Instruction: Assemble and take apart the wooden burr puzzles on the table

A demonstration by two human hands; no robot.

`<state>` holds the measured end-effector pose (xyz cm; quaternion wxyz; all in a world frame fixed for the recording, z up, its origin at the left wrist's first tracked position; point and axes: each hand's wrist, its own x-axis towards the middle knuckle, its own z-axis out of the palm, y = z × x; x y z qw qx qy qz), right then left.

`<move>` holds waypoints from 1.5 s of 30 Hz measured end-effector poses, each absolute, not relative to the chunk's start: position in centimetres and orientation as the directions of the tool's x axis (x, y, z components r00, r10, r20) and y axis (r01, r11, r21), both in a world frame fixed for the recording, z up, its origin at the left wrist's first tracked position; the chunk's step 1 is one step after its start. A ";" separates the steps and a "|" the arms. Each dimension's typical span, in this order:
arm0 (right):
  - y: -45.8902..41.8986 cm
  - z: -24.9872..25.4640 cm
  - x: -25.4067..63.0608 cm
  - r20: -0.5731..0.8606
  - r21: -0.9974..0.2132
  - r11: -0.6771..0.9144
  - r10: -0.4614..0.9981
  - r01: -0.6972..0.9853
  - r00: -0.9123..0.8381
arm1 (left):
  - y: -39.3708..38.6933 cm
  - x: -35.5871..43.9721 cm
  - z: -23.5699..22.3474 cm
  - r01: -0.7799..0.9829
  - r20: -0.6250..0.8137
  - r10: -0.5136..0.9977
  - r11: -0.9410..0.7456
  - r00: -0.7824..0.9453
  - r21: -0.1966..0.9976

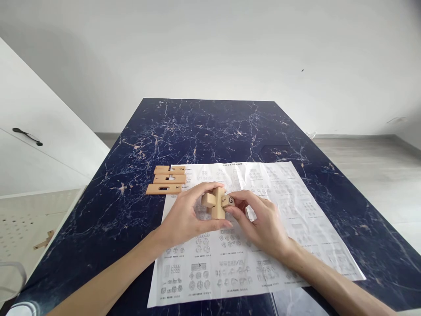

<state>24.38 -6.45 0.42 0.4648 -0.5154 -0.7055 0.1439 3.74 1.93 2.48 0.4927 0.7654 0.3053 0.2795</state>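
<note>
Left hand [184, 215] and right hand [262, 219] clamp a wooden burr puzzle [218, 210], frame centre.
Uneven pressure from the right-hand pinch might jam or dislodge pieces.

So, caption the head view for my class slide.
Left hand and right hand hold pale crossed wooden blocks over white printed paper.

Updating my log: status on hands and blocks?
Left hand gripping crossed wooden blocks. Right hand pinching numbered block. Printed sheet beneath. Three slotted pieces at sheet's left edge.
</note>
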 end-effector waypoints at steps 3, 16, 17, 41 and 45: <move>-6.4 0.1 24.7 0.462 -0.733 0.398 0.886 0.552 -0.025 | 1.8 3.8 2.6 0.200 0.101 0.758 -0.295 0.644 0.934; -6.2 0.8 24.0 0.264 -0.888 0.288 0.958 0.358 -0.115 | 1.8 3.8 2.6 0.013 0.072 0.750 -0.107 0.657 0.994; -6.2 0.8 24.0 0.272 -0.876 0.295 0.956 0.381 -0.114 | 1.8 3.9 2.5 -0.003 0.071 0.743 -0.091 0.665 0.996; -7.1 0.3 23.6 0.261 -0.801 0.265 0.961 0.536 -0.085 | 1.1 3.9 2.0 -0.039 0.079 0.721 -0.073 0.688 0.997; -7.1 0.4 23.4 0.281 -0.803 0.272 0.958 0.530 -0.066 | 1.2 3.9 2.0 -0.075 0.104 0.723 -0.072 0.683 0.995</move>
